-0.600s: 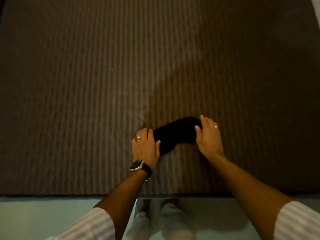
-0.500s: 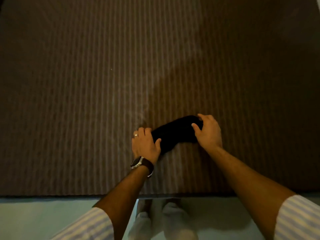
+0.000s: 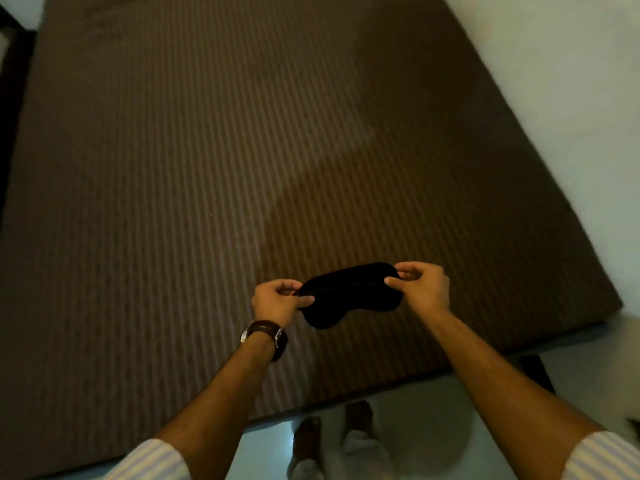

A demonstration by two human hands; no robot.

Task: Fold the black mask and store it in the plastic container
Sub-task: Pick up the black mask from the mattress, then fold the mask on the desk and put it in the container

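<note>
Pinching the mask's [image 3: 349, 292] left end, my left hand [image 3: 277, 301], with a watch [image 3: 265, 336] on its wrist, holds it above the striped bedspread [image 3: 207, 168] near the front edge; my right hand [image 3: 424, 287] pinches its right end.

black mask [image 3: 349, 296]; dark brown bed cover [image 3: 207, 168] with thin pale stripes; brown leather watch strap [image 3: 265, 332]; white sleeves [image 3: 152, 460] with faint blue stripes; pale greenish floor [image 3: 266, 452].
</note>
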